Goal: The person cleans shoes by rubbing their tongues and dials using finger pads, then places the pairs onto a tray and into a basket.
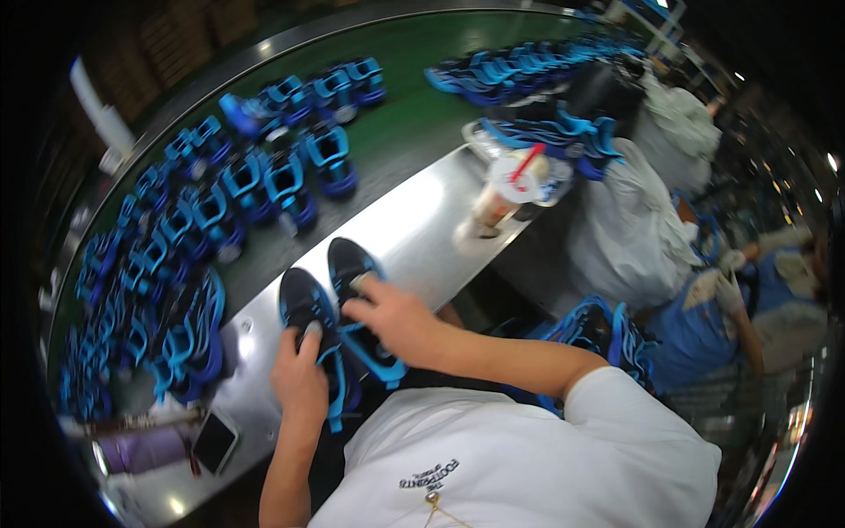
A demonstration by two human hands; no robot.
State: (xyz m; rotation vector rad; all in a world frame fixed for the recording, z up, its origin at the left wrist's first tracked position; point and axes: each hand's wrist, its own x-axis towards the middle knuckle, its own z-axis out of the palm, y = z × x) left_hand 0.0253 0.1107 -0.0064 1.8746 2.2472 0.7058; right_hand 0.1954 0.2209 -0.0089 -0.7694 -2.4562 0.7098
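Note:
Two black sneakers with bright blue edging lie side by side on a metal bench, toes pointing away from me. My left hand (pixel 299 377) grips the left sneaker (pixel 304 297), its thumb and fingers bent over the upper near the laces. On the right sneaker (pixel 347 255), my right hand (pixel 398 324) has its fingers curled over the tongue area; the fingertips are slightly blurred. The heel ends of both shoes reach toward the near edge of the bench, close to my white shirt.
The metal bench (pixel 409 216) carries a drink cup with red straw (pixel 500 198), a phone (pixel 216 443) and a purple bottle (pixel 145 451). Beyond it, rows of blue-black sneakers (pixel 286 180) stand on a green surface. Large white sacks (pixel 620 229) and a person in blue (pixel 704 330) are at right.

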